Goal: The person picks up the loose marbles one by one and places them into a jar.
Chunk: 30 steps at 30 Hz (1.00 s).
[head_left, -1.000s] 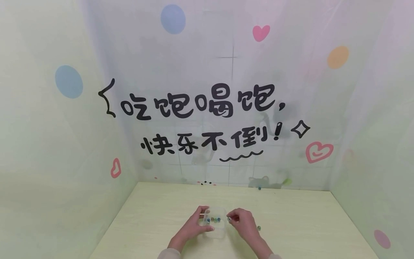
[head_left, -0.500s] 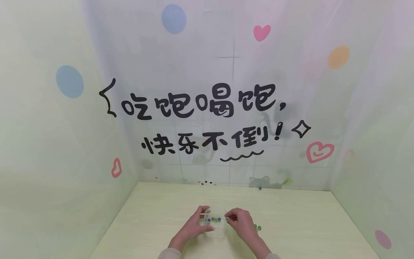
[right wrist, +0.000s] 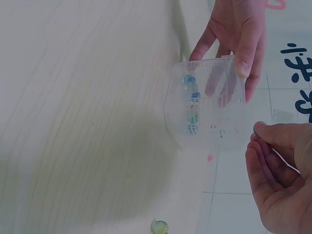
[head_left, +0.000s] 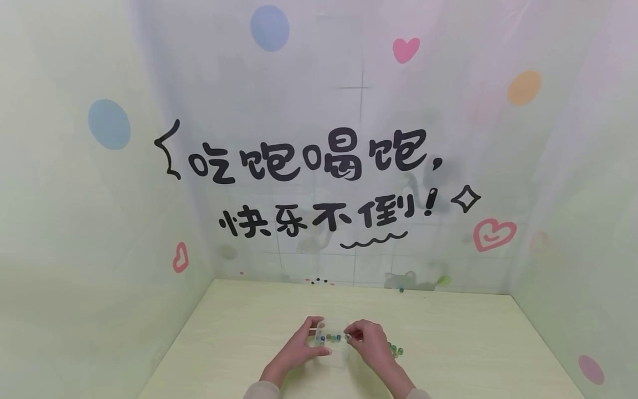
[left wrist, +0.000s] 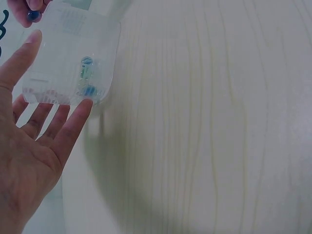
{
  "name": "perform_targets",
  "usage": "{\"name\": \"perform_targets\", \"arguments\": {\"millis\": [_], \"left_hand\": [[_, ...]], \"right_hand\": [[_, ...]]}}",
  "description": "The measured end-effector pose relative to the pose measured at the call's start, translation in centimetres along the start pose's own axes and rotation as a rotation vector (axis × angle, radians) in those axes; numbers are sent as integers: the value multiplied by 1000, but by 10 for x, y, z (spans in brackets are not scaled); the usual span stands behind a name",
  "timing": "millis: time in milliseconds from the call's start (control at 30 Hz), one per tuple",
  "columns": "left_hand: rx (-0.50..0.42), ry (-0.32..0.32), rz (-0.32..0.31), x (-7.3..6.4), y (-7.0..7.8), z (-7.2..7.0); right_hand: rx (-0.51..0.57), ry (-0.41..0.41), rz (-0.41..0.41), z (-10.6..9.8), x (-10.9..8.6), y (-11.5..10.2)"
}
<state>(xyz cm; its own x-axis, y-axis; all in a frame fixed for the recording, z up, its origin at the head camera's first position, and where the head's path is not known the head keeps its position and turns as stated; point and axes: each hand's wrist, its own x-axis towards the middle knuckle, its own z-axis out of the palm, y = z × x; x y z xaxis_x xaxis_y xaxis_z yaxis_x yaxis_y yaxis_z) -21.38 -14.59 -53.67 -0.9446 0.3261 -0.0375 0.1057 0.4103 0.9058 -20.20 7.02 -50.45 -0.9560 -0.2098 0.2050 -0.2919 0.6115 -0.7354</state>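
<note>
A clear plastic box [head_left: 331, 361] stands on the table, held by my left hand [head_left: 301, 350] from the left. The thumb lies along the near side and the fingers on the far side. Several glass marbles [right wrist: 192, 100] in blue and green lie in a row at the box's bottom. Close to the box's right side, my right hand [head_left: 371, 342] pinches one dark marble [left wrist: 32, 16] between thumb and fingertips. Its palm faces the box in the right wrist view, where the pinched marble is mostly hidden by the thumb.
Several loose green marbles [head_left: 399, 351] lie on the pale wooden table [head_left: 463, 354], just right of my right wrist and partly hidden by it. Another marble [head_left: 401, 290] rests at the table's back edge. A printed curtain [head_left: 319, 100] encloses the table at the back and sides.
My right hand has moved slightly left with its marble, nearer the box. More of the loose marbles behind that hand now show. The left hand and box have stayed in place.
</note>
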Motion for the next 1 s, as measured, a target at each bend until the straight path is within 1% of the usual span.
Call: {"name": "perform_targets", "arguments": {"millis": [333,600,767,833,933,1000], "left_hand": [[-1,-3,6,1,0,1],[11,-9,4,1,1,1],[75,-9,6,2,5,-2],[104,-4,3,2,7,-3],[148,2,0,2,12,-4],[196,6,2,2,17,-4]], "right_hand": [[0,-11,-8,1,0,0],[-2,-2,-4,1,-2,2],[4,9,7,-4,-5,5],[10,18,-1,-7,-7,8],[12,37,-6,-13,-9,14],[2,50,-2,-16,-11,19]]}}
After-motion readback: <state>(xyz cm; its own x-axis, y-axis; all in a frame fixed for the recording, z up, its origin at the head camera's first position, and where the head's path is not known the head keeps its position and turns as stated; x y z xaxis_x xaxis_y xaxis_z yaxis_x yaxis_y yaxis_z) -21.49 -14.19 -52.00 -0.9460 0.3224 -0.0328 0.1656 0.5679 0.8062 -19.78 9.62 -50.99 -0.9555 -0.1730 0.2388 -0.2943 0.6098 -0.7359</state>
